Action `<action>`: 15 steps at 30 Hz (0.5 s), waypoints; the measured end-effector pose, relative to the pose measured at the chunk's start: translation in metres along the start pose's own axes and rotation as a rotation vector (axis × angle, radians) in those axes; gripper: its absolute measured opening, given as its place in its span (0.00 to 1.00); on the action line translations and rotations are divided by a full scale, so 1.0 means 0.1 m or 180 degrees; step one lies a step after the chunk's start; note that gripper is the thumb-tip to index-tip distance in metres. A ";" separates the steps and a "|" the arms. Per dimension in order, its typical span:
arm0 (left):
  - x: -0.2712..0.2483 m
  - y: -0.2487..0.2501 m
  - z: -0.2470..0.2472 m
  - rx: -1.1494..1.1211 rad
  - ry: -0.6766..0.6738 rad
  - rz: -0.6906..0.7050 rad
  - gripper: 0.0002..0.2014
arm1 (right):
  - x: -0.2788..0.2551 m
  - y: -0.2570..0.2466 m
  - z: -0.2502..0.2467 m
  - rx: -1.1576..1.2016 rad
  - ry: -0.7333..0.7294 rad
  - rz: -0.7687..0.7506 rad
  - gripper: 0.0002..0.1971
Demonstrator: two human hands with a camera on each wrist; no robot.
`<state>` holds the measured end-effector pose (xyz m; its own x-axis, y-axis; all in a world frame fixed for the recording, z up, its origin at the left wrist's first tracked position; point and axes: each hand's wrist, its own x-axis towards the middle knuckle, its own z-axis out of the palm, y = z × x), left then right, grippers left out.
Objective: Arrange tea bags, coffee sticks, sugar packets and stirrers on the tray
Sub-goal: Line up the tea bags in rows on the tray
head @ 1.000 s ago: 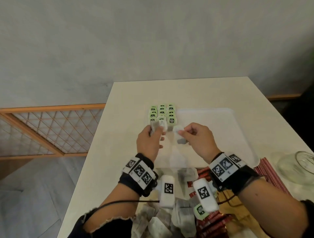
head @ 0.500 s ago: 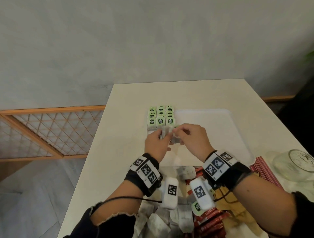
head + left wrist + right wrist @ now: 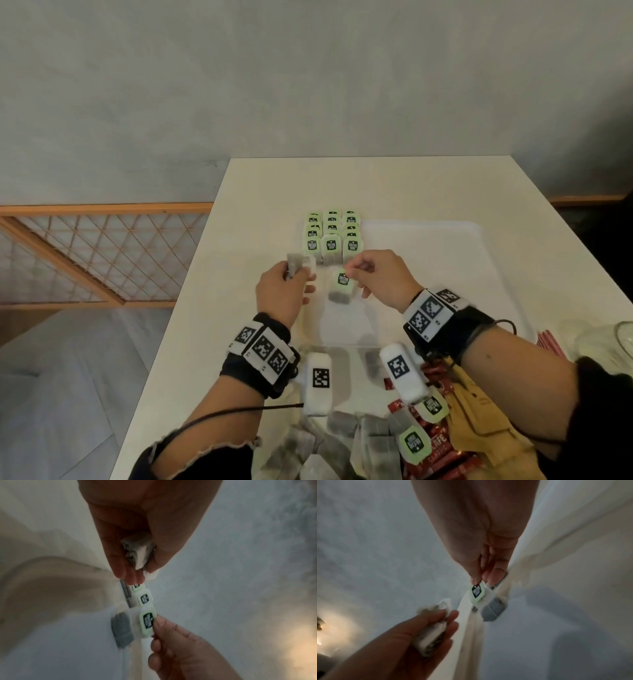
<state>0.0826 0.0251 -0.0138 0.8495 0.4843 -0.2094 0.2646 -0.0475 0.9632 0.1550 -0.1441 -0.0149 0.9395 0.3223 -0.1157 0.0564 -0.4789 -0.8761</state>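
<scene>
Pinching a green paper tag (image 3: 343,279) between thumb and fingertip, the right hand (image 3: 380,279) holds one tea bag (image 3: 339,297) over the near left part of the white tray (image 3: 445,260), its grey pouch hanging just below the fingers and close to the tray floor (whether it touches, I cannot tell). The left hand (image 3: 282,294) sits just left of it, over the tray's left edge, fingers curled round a small bunch of tea bags (image 3: 297,266) whose ends stick out past the fingertips. The two hands are near each other but apart.

Just beyond both hands, at the far left corner of the tray, arranged tea bags (image 3: 331,233) lie in three columns with their green tags facing up; the overlapping rows are hard to count exactly, though about five show in each column. The rest of the tray is bare white.

Below the wrists, at the near edge of the pale worktop (image 3: 239,274), lies a loose heap of grey tea bags (image 3: 342,442), too jumbled to count, beside red coffee sticks (image 3: 442,455) and yellow packets (image 3: 479,421). Thin red stirrers (image 3: 548,342) lie to the right of the tray, next to one clear glass jar (image 3: 613,342). A grey wall stands behind the worktop, and a wooden lattice panel (image 3: 96,253) leans at the left above a grey floor.
</scene>
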 end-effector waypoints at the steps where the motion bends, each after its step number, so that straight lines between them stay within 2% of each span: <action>1: 0.06 -0.01 -0.04 -0.0015 0.0084 -0.0032 0.05 | 0.06 0.01 0.01 -0.0118 0.0015 0.0007 0.01; 4: 0.16 -0.04 -0.11 -0.0115 0.0158 -0.0127 0.05 | 0.24 -0.01 0.04 -0.0273 0.0114 -0.0042 0.02; 9: 0.22 -0.03 -0.12 -0.0207 0.0182 -0.0146 0.07 | 0.47 -0.08 0.13 -0.0043 0.0275 -0.0202 0.07; 15: 0.20 0.02 -0.09 -0.0421 -0.0018 -0.0309 0.07 | 0.63 -0.06 0.14 -0.0332 0.0393 -0.0374 0.09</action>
<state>0.0962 0.0428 -0.0147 0.8254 0.4762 -0.3033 0.2835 0.1150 0.9520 0.2093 -0.1096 -0.0233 0.9583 0.2815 0.0485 0.1969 -0.5279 -0.8262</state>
